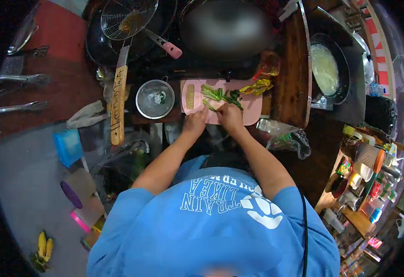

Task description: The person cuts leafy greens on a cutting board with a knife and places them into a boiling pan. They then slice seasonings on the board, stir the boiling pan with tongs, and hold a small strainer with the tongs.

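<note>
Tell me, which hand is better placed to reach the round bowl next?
Probably the left hand: it's on the bowl's side of the pink board, nearer the round bowl. The right hand is farther across, at the greens.

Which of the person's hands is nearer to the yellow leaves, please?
Right. The right hand is just left of the yellow leaves, on their near side; the left hand is farther left.

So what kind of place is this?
Probably a kitchen: there are leafy greens on a pink cutting board, a dark pan on the right, and a wire skimmer.
</note>
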The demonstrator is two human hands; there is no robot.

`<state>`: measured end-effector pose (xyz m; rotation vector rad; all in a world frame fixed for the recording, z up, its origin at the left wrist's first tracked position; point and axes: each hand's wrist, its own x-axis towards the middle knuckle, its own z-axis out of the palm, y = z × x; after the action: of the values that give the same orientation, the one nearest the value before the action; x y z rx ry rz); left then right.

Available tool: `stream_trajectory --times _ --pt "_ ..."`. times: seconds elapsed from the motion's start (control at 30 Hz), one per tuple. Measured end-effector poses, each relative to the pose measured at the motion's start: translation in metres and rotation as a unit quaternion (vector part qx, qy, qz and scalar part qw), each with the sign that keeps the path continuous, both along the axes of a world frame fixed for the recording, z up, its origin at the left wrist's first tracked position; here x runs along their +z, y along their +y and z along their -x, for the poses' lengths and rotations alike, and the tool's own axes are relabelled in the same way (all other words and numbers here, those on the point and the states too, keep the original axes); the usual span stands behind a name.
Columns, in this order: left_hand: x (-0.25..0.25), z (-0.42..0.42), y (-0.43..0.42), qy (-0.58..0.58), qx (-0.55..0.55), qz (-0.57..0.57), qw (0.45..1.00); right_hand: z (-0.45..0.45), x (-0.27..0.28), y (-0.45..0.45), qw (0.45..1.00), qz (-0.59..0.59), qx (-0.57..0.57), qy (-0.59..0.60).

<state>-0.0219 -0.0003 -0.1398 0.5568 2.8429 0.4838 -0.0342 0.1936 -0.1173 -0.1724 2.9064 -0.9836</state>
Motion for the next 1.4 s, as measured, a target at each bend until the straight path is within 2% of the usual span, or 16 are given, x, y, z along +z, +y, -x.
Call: stream_trajectory --times 0.07,0.3,0.43,0.5,0.57,0.63,0.67,0.77,0.87,0.93,0.97,1.0,1.1,1.23,1.27,1.4 --pt "-0.002 -0.006 -0.009 -0.025 0.002 -0.026 0.999 -0.001 0.002 0.001 0.998 0.029 -0.033 -0.044" --pt "0.019 0.013 0.008 0.003 0.000 -0.060 0.998 -0.009 -0.002 0.010 0.997 0.069 -0.031 -0.018" --pt "0.030 -0.005 0.009 -0.056 0.046 -0.031 0.997 -0.009 -0.004 0.008 0.995 0.058 -0.062 -0.043" --pt "0.023 -0.020 0.007 0.017 -0.008 -0.105 0.994 -0.009 -0.010 0.005 0.991 0.069 -0.089 -0.075" --pt "0.001 -0.024 0.012 -0.033 -0.002 -0.068 0.997 -0.009 0.001 0.004 0.987 0.083 -0.092 -0.102" --pt "-0.010 -0.019 0.020 0.053 -0.003 -0.088 0.995 -0.007 0.002 0.008 0.983 0.089 -0.097 -0.126" --pt "-0.016 -0.016 0.026 0.025 0.002 -0.043 0.999 -0.008 0.002 0.006 0.990 0.070 -0.089 -0.087" --pt "-0.003 -0.006 0.034 0.022 0.006 -0.072 0.997 -0.010 -0.005 0.007 0.996 0.052 -0.060 -0.035" --pt "0.002 -0.022 0.018 0.001 -0.004 -0.042 0.999 -0.007 0.020 0.004 0.983 0.026 -0.145 -0.108" --pt "0.006 -0.025 0.011 -0.020 -0.025 -0.039 0.999 -0.009 0.011 0.010 0.986 0.061 -0.134 -0.078" --pt "0.007 -0.028 0.012 -0.017 0.013 -0.078 0.997 -0.013 0.007 0.014 0.987 0.092 -0.125 -0.051" --pt "0.009 -0.029 0.014 -0.013 0.052 -0.117 0.992 -0.014 0.012 0.020 0.992 0.071 -0.090 -0.055" --pt "0.018 -0.027 0.028 0.016 0.035 -0.126 0.991 -0.027 0.012 0.026 0.993 0.048 -0.105 0.014" --pt "0.030 -0.032 0.054 -0.010 -0.003 -0.119 0.993 -0.039 0.004 0.037 0.994 -0.004 -0.100 -0.039" --pt "0.027 -0.033 0.059 -0.043 -0.014 -0.079 0.996 -0.040 -0.007 0.039 0.996 0.013 -0.080 -0.038" --pt "0.010 -0.029 0.068 -0.002 -0.044 -0.070 0.997 -0.041 -0.012 0.040 0.997 0.039 -0.049 -0.050"
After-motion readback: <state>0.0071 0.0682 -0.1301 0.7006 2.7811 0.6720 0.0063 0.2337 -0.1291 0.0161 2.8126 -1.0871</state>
